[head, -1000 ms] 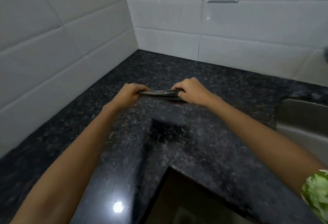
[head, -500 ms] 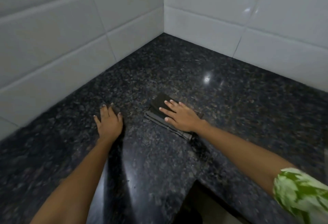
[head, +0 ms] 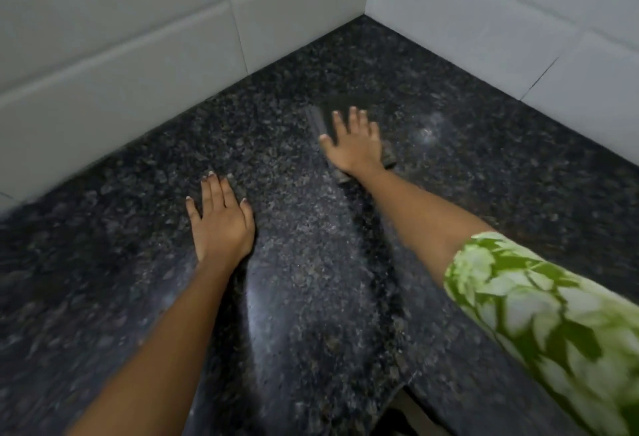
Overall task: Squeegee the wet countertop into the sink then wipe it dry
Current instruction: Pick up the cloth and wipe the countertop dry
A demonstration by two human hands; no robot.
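Closest to you, your right forearm crosses the frame in a green leaf-print sleeve (head: 539,314), and the dark speckled countertop (head: 311,297) runs out ahead with a pale sheen down the middle that looks like a film of water, though you cannot be sure from the shine alone.

A little further out, your left hand (head: 219,221) lies palm-down on the stone, fingers straight and close together, holding nothing. It looks like a brace for your weight.

Beyond it, your right hand (head: 352,145) presses flat on a dark folded cloth (head: 320,121), fingers spread wide over the top instead of curled round it. The cloth sits on the counter near the corner, its edges showing ahead of your fingertips and behind your wrist. It is blurred, so its weave cannot be made out.

Judging by the flat shape, the cloth is soft and light and will bunch or slide out from under a loose palm, more so on slick wet stone. Keep the whole palm on its middle with the fingers splayed, as now, and push rather than pinch; if you must lift it, take it by a folded edge.

Farthest off, the white wall tiles (head: 121,55) meet in the corner. The sink is not in view.
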